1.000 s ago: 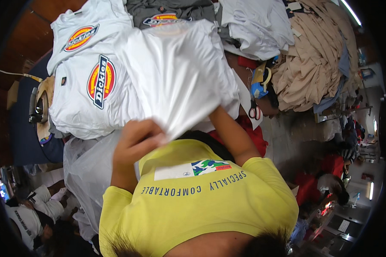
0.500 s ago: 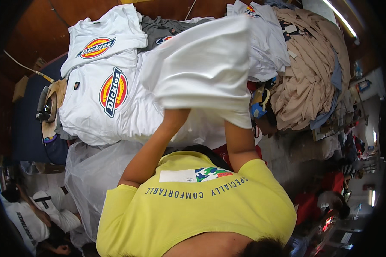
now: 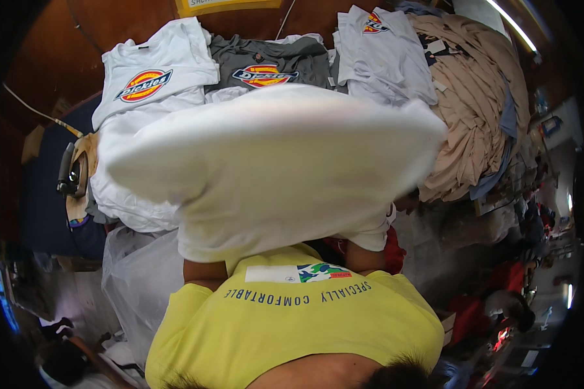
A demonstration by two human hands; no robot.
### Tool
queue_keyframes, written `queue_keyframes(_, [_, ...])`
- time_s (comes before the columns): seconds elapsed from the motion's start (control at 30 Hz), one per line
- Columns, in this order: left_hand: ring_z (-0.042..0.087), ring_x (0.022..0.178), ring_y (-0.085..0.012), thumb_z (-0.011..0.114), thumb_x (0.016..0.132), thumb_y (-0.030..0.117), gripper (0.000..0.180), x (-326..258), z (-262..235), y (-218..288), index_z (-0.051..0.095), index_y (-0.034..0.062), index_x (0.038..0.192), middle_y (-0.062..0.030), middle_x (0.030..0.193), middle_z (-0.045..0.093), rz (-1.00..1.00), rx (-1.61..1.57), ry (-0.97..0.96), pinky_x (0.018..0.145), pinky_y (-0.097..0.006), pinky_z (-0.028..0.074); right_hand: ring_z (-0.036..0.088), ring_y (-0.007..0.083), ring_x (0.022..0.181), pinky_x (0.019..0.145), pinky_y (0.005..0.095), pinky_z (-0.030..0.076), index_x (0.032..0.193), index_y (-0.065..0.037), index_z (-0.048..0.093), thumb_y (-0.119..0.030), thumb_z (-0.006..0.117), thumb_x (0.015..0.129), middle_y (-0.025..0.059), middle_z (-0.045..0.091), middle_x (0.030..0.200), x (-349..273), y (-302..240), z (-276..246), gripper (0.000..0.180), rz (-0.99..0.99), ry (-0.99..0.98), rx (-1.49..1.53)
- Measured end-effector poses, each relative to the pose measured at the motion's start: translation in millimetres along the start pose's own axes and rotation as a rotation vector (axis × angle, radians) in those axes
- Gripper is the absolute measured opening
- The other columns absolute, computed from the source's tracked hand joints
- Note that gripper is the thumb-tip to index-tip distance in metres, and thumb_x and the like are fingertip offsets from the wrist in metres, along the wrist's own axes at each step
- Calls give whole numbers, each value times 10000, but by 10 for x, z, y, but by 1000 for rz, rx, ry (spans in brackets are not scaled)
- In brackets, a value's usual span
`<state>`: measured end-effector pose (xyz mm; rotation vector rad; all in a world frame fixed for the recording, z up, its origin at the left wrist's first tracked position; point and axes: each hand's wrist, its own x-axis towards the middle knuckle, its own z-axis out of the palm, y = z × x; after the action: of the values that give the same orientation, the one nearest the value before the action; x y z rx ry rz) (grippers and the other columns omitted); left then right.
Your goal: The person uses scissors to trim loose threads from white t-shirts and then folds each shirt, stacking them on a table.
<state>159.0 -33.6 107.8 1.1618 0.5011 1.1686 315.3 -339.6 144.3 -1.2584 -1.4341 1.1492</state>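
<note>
A white T-shirt (image 3: 285, 175), smeared by motion, is spread wide in the air in front of my chest. My left arm (image 3: 204, 272) and my right arm (image 3: 365, 257) go up under its lower edge. Both of my hands are hidden behind the cloth, so their fingers and grip do not show. Beneath and beyond the raised shirt lie more white T-shirts (image 3: 136, 204) on the table. One folded white T-shirt (image 3: 169, 58) with a red and yellow print lies at the far left, beside a dark grey printed T-shirt (image 3: 266, 48).
An iron (image 3: 76, 172) rests on a tan pad at the left, on a dark blue surface. Folded white shirts (image 3: 386, 58) and a big heap of beige cloth (image 3: 470, 104) occupy the right. Clear plastic sheeting (image 3: 139, 275) hangs at the table's near left. Other people are in the background.
The white T-shirt has come down toward me and spread out sideways, uncovering the dark grey shirt behind. Both my arms have drawn back toward my body, under the cloth.
</note>
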Motion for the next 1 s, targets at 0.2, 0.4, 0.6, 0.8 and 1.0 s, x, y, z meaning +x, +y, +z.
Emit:
queue_keyframes(0.2, [591,909,-239,686,757,235,418,-137,58,269,576,-6,1081,-101,972,621,-278,377,-914,852,-321,442,592,163,866,771,279,445,1061,0,575,-170,625,746,107,629,941,907,31,-123,361,-61,235,74])
queue_keyframes(0.4, [613,869,-230,703,743,255,446,236,-317,801,579,-18,1073,-80,916,645,-480,888,-1636,840,-310,456,595,166,866,767,279,446,1077,1,569,-187,637,745,109,629,941,931,206,-260,388,324,-463,-432])
queue_keyframes(0.6, [544,994,-164,791,633,83,650,-7,-315,998,464,-36,1183,-90,1067,587,-427,227,-885,872,-311,430,579,167,967,835,294,468,1246,20,350,-152,681,782,104,546,1118,725,-636,-468,595,-227,488,485])
queue_keyframes(0.8, [586,834,-138,737,686,126,529,374,-1010,1475,492,-21,1132,-91,983,612,-461,194,-1154,706,-270,465,578,182,886,734,281,467,1120,7,440,-217,672,777,118,589,976,36,-1037,-884,470,-481,423,170])
queue_keyframes(1.0, [595,797,-122,636,788,227,412,1367,-286,1843,501,7,1109,-116,1022,589,-291,-111,-1130,599,-210,472,534,149,625,553,282,413,804,-24,578,-95,620,770,48,581,735,530,-788,-1952,89,-469,372,-357])
